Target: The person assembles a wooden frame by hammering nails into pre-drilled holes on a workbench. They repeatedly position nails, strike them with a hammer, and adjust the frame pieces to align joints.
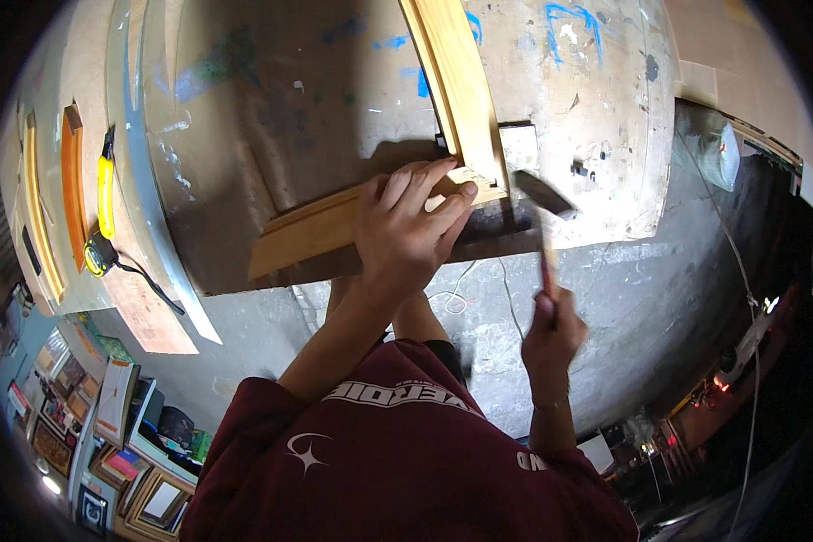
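Two pale wooden moulding strips meet at a corner on the worktable: a long strip (465, 81) runs to the far edge of view, and a shorter strip (303, 237) reaches left. My left hand (402, 230) is closed over the shorter strip, its thumb and fingertips close to the corner joint. Whether something small sits between those fingertips, I cannot tell. My right hand (556, 336) is wrapped around the handle of a hammer (546, 194), whose dark head is just right of the corner, apart from the wood. A pale block (518, 144) lies beside the joint.
The paint-stained worktable (280, 99) carries the strips. To the left are a yellow utility knife (107, 194), a tape measure (100, 255) and an orange-brown strip (71, 181). Picture frames (158, 501) stack at lower left. A cable (718, 212) hangs on the right.
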Demonstrator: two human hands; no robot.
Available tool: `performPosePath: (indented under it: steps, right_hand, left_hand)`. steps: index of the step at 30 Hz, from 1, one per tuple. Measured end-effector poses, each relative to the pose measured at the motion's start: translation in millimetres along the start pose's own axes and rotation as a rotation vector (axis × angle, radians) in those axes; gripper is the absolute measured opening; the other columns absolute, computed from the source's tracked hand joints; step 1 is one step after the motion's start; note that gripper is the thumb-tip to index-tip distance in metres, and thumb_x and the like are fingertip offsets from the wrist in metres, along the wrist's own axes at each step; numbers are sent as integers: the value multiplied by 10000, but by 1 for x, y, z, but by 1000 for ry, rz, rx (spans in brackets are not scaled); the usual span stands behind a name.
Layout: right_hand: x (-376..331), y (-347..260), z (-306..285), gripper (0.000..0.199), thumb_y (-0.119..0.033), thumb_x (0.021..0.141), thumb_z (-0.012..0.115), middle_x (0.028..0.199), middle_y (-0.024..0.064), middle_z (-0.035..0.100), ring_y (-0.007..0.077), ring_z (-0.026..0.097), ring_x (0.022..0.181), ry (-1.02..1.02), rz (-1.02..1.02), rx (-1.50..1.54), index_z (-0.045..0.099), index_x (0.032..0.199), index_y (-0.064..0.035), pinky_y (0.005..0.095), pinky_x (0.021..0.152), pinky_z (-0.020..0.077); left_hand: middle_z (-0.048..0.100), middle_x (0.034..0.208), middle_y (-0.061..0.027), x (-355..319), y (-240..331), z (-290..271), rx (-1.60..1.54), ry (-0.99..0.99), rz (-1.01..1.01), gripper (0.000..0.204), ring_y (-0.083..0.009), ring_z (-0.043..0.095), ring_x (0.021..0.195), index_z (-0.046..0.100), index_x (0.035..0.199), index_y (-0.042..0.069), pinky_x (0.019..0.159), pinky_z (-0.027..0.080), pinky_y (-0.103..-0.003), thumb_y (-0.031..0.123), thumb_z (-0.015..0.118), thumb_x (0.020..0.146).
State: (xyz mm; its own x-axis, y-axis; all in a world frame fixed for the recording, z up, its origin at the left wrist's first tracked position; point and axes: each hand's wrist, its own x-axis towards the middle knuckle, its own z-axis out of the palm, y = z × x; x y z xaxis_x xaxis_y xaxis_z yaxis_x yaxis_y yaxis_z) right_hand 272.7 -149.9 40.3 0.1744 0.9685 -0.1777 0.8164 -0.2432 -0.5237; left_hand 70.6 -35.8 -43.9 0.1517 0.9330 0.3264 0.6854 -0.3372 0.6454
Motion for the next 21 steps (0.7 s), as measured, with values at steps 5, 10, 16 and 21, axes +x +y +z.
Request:
performPosePath:
  steps: [5, 10, 16, 21]
  right_hand:
    - [-7, -3, 1, 319, -240, 1077, 544, 639, 121, 563, 206, 540, 511, 186, -137, 345, 591, 852, -19, 329, 498, 417]
    - [-9, 0, -1, 226, -187, 1077, 562, 660, 146, 591, 298, 603, 515, 207, -95, 126, 597, 925, -24, 415, 485, 461]
    - [2, -9, 6, 325, -268, 1091, 566, 657, 136, 589, 291, 550, 474, 74, -16, 44, 570, 870, -31, 387, 482, 409]
    - [-10, 11, 16, 370, -291, 1097, 541, 632, 80, 524, 198, 546, 499, 41, -40, 193, 524, 829, -36, 376, 475, 399]
  left_hand:
    - [750, 1195, -6, 0, 2, -3, 3, -4, -8, 219, -185, 683, 1048, 829, 974, 199, 863, 465, -354, 209, 897, 767]
    - [747, 1192, -2, 0, -1, -1, -3, 18, -1, 230, -193, 679, 1037, 830, 980, 203, 863, 472, -357, 205, 899, 760]
    - [747, 1184, -2, 3, -1, -1, -14, 7, 3, 234, -199, 679, 1046, 828, 974, 205, 873, 470, -358, 195, 900, 752]
    - [738, 1199, 5, -1, 0, -1, -20, 12, -7, 247, -196, 679, 1045, 824, 974, 210, 874, 473, -362, 188, 903, 740]
